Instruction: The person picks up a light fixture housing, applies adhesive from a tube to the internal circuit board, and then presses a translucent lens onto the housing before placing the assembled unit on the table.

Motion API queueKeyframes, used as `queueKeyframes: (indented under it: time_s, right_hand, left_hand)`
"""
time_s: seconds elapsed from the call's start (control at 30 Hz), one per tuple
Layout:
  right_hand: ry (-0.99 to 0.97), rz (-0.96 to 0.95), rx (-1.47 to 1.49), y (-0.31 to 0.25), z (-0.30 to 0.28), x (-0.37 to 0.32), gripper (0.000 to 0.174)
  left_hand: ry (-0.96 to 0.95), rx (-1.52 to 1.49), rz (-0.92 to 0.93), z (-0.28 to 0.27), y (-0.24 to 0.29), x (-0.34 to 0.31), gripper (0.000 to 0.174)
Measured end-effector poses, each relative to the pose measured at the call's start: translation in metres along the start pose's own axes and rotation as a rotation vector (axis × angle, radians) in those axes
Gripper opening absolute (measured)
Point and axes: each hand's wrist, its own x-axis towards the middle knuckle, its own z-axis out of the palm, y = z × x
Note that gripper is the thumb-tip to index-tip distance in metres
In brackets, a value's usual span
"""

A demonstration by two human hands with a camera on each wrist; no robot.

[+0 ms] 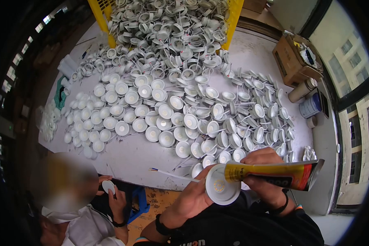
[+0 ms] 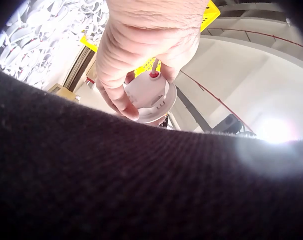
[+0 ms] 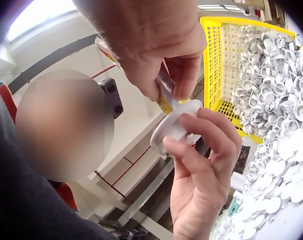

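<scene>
A round white LED downlight [image 1: 223, 193] is gripped at its edge by my left hand [image 1: 191, 201], its face with small yellow dots turned up. From it a white cable [image 1: 174, 175] with coloured wire ends sticks out to the left. My right hand [image 1: 263, 192] grips a yellow, black and red tube [image 1: 285, 174], whose narrow end overlaps the downlight's upper rim in the head view. Seen by the right wrist camera, the tube's tip meets the downlight's [image 3: 171, 131] rim, with left fingers [image 3: 201, 131] behind. In the left wrist view, the back [image 2: 146, 95] of the downlight shows a red cable entry.
Many white downlights [image 1: 144, 91] cover the table [image 1: 129, 158]. Behind them a yellow crate [image 1: 235, 22] spills white rings. At right stand a cardboard box [image 1: 289, 61], a brown cylinder [image 1: 302, 90] and a blue-white tin [image 1: 310, 105]. On the left, another person holds a white disc [image 1: 108, 187].
</scene>
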Motion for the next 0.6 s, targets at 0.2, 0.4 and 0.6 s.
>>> queueKeyframes:
  time_s: [0.2, 0.4, 0.6]
  right_hand:
    - [0.080, 0.044, 0.046, -0.004, 0.007, 0.001, 0.020]
    - [-0.068, -0.006, -0.281, -0.021, -0.005, 0.015, 0.019]
    - [-0.063, 0.074, -0.243, -0.027, -0.011, 0.011, 0.021]
  left_hand:
    - [0.000, -0.024, 0.003, -0.002, 0.000, 0.001, 0.056]
    - [0.030, 0.094, 0.065, 0.001, 0.008, 0.000, 0.059]
    - [0.121, 0.142, 0.113, -0.005, 0.008, -0.003, 0.062]
